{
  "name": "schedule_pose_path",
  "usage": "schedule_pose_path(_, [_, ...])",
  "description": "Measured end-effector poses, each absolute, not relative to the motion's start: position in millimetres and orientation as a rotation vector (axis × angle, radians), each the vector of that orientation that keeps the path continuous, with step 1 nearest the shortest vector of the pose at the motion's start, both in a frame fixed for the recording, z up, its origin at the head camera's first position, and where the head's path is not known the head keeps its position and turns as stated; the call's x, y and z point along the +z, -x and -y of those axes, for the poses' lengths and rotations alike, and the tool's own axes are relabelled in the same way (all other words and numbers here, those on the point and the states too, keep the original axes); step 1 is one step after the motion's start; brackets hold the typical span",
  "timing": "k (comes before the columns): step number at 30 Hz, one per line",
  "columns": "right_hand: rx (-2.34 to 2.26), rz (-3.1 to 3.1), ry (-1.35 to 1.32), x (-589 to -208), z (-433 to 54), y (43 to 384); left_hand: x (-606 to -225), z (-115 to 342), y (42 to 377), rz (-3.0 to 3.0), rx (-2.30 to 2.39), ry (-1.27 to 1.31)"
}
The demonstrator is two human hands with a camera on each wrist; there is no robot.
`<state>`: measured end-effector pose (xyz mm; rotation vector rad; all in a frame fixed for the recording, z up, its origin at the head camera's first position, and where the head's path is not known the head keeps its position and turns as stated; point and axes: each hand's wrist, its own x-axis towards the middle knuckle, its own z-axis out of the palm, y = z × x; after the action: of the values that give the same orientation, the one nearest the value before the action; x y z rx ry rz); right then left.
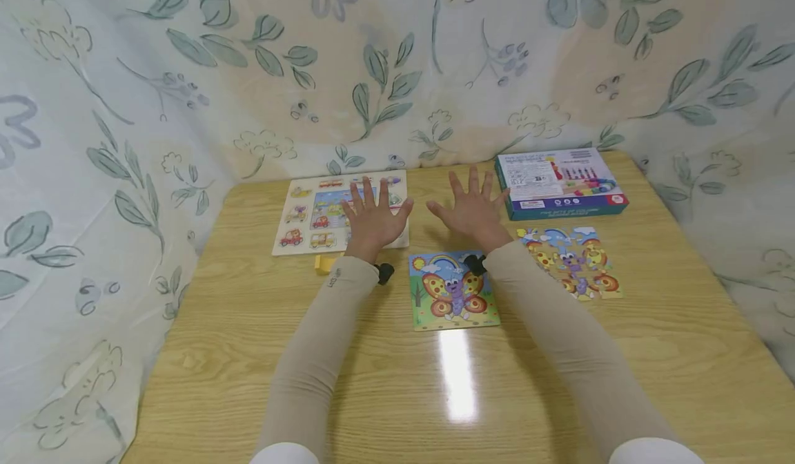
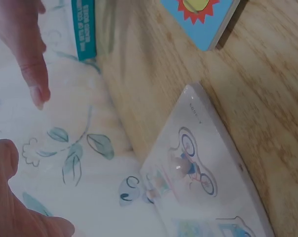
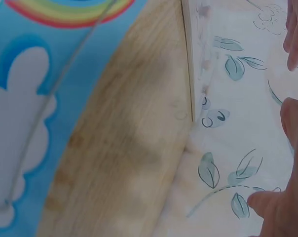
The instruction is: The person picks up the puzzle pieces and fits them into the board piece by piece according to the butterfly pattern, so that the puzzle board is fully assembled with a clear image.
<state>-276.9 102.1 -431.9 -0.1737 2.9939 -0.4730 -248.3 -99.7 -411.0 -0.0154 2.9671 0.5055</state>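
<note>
Both hands are held out with fingers spread, holding nothing. My left hand point(image 1: 373, 222) overlaps the right part of a white peg puzzle board point(image 1: 281, 243) with vehicle pictures; its bicycle piece point(image 2: 196, 168) shows in the left wrist view. My right hand point(image 1: 475, 212) hovers between that board and a teal-edged box point(image 1: 562, 205). Below and between the hands lies a square butterfly jigsaw point(image 1: 455, 305), its picture whole. A second butterfly jigsaw point(image 1: 580, 264), with gaps between its pieces, lies beyond the right forearm and is partly hidden by it.
A yellow object point(image 1: 324, 265) sits by the left wrist, partly hidden by the sleeve. The wooden table point(image 1: 223, 353) runs back to a floral cloth point(image 1: 348, 119), which hangs behind and along its sides. Black wrist cameras are strapped to both forearms.
</note>
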Motion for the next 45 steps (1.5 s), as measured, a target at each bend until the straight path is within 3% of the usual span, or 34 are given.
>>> schedule_pose_path(8, [-0.446, -2.967, 0.279, -433, -112, 273, -418, 99, 232, -2.922, 0.469, -0.115])
schedule_pose_path(13, [-0.383, -2.872, 0.288, -420, -154, 261, -426, 99, 201, -2.767, 0.362, -0.407])
schedule_pose_path(17, [-0.306, -2.807, 0.269, -414, -193, 253, -437, 102, 180, -2.705, 0.291, -0.502])
schedule_pose_path(24, [-0.314, -2.776, 0.218, -423, -226, 254, -455, 106, 167, -2.743, 0.301, -0.525])
schedule_pose_path(45, [-0.307, -2.936, 0.223, -456, -238, 256, -466, 107, 165, -2.731, 0.396, -0.439])
